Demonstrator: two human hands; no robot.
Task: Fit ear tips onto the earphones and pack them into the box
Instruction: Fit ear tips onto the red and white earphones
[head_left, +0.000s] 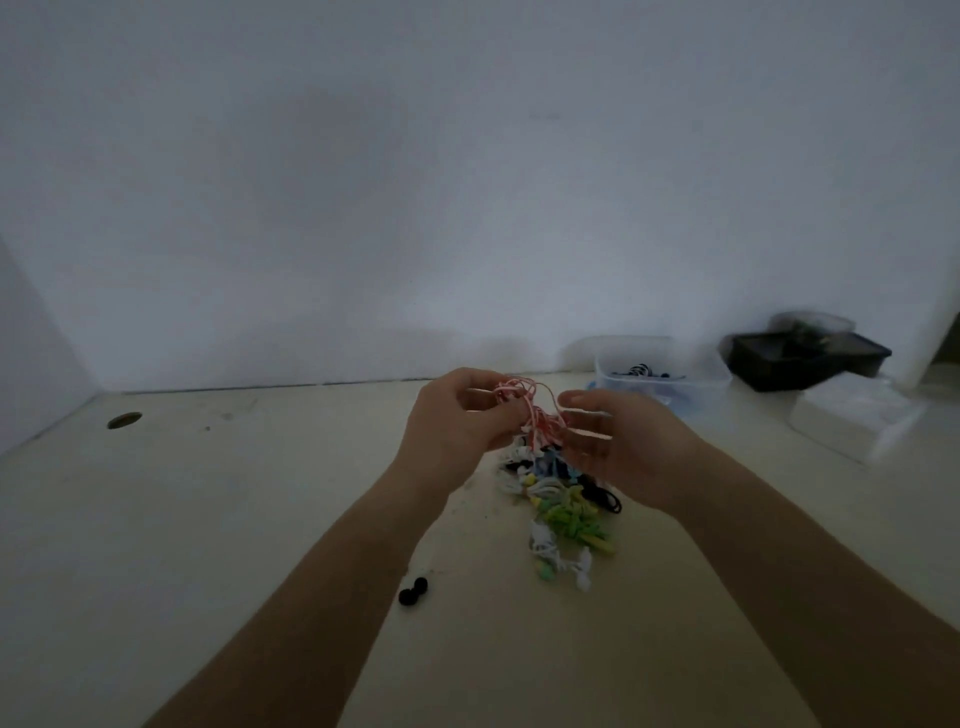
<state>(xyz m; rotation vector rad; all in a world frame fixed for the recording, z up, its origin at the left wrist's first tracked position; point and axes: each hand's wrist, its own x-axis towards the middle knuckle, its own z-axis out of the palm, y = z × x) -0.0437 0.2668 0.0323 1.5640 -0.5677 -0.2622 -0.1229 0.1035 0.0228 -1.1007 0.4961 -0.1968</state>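
Two bare forearms reach in from 5 and 7 o'clock over a pale table (260, 519). Two black ear tips (413, 591) lie touching each other on the table at 7 o'clock from the hands. Just below the hands sits a tangled pile (563, 512) of white, green, blue and black earphones. Above it, the left hand (457, 421) has its fingers curled, pinching a looped red-and-white earphone cord (519, 408). The right hand (618, 441) is at 3 o'clock of the cord, thumb up; its fingers are blurred, and whether they grasp the cord cannot be told. Farther off at 2 o'clock stands a clear box (662, 382) with dark items inside. A black tray (805, 364) lies beyond it to the right.
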